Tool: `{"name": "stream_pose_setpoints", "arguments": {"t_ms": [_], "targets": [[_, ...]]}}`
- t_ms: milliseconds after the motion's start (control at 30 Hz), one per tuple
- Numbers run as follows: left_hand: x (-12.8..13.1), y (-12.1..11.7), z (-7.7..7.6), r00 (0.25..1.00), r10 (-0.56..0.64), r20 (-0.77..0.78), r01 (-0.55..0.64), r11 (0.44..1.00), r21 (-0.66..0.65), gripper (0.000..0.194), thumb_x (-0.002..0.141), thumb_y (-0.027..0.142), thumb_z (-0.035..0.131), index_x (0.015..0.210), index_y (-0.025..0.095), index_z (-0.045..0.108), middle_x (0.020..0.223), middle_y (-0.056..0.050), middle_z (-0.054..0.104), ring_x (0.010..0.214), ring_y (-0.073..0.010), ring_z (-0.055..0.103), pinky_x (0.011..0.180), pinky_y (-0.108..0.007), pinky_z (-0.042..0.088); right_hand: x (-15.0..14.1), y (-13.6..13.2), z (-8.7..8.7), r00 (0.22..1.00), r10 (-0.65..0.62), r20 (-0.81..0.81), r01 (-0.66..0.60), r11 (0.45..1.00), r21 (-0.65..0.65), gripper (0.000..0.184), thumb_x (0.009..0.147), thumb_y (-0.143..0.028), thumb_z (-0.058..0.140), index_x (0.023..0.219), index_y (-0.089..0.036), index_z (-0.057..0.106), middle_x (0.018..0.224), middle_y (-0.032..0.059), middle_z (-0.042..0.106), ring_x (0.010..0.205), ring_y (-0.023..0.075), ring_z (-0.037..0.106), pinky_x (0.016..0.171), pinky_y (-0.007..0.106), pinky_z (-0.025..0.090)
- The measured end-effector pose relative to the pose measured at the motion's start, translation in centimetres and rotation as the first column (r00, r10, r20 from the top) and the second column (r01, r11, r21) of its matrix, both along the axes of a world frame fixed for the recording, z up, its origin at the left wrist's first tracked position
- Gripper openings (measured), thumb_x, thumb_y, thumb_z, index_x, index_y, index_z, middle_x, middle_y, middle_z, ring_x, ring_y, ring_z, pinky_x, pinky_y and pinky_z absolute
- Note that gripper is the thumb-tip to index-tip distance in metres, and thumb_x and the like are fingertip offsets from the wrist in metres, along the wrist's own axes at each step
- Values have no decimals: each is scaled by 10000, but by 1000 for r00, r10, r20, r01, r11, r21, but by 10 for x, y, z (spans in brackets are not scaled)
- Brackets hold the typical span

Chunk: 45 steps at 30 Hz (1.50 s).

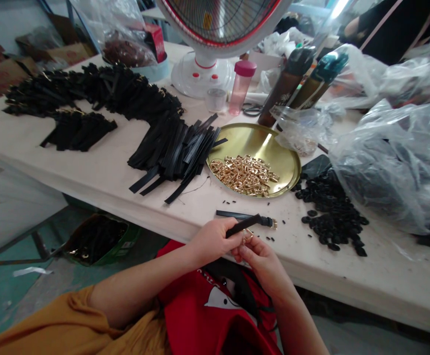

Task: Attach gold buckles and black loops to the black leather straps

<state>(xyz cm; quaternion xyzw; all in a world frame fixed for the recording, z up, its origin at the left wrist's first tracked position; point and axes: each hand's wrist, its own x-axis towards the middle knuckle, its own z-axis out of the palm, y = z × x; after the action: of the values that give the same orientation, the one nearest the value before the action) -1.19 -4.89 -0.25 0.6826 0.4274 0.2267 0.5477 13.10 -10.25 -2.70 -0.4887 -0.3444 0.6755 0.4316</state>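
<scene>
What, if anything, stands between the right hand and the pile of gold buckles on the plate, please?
The black strap in the left hand crosses the direct line from the right hand to the gold buckles. Beyond it, another strap lies on the table before the plate, probably low enough to reach over.

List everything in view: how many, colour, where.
Table: one, whitish, centre
Plate: one, gold, centre
Loose buckles: many, gold, on plate
Fan: one, white, back
Tub: one, clear, back
Jar: one, pink, behind plate
Scissors: one, dark, beside jar
Bottles: two, brown, back
Strap piles: several, black, left
Buckled strap: one, black, near edge
Round pieces: many, black, right
Plastic bags: several, clear, right
Boxes: several, brown, left
Container: one, green, below left
Held strap: one, black, foreground
Held buckle: one, gold, foreground
Cloth: one, red, foreground
Left hand: one, bare, gripping strap
Right hand: one, bare, holding buckle
</scene>
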Motion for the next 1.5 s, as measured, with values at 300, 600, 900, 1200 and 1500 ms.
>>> {"name": "stream_pose_setpoints", "arguments": {"t_ms": [300, 600, 900, 1200, 1500], "targets": [[1, 3, -4, 995, -80, -51, 80, 997, -2, 239, 815, 294, 441, 916, 160, 610, 840, -2, 630, 777, -137, 554, 689, -213, 398, 3, 0, -8, 947, -272, 173, 252, 959, 127, 265, 676, -320, 684, 911, -232, 600, 699, -26, 620, 638, 114, 557, 632, 255, 463], [-10, 1, -2, 969, -148, -199, 145, 989, -29, 290, 880, 338, 306, 897, 156, 532, 647, 20, 518, 595, -112, 481, 558, -204, 350, 11, 8, -9, 820, -544, -178, 512, 836, -196, 240, 608, -229, 745, 828, -236, 650, 759, -48, 625, 574, 39, 544, 559, 138, 499], [-5, -4, -1, 967, -182, -179, 200, 976, 89, 219, 849, 274, 363, 871, 169, 553, 813, -18, 597, 743, -142, 524, 655, -227, 360, -11, -4, -1, 891, -442, -105, 425, 893, -150, 214, 637, -296, 719, 818, -219, 636, 725, -40, 616, 581, 64, 537, 569, 186, 477], [0, -6, -2, 990, -137, 31, 140, 958, -249, 209, 826, 330, 388, 738, 157, 468, 606, 39, 507, 551, -75, 441, 536, -182, 341, -12, -10, -1, 904, -400, 152, 396, 916, 55, 212, 769, -377, 566, 679, -189, 527, 602, -41, 515, 565, 95, 463, 574, 229, 393], [4, -10, -15, 996, -79, -31, 67, 958, -279, 156, 785, 282, 415, 695, 162, 453, 568, 50, 479, 499, -68, 401, 479, -187, 291, -6, -16, -3, 645, -451, 617, 138, 863, 487, 123, 758, -290, 569, 678, -199, 551, 689, 0, 524, 650, 142, 488, 616, 272, 398]]}}
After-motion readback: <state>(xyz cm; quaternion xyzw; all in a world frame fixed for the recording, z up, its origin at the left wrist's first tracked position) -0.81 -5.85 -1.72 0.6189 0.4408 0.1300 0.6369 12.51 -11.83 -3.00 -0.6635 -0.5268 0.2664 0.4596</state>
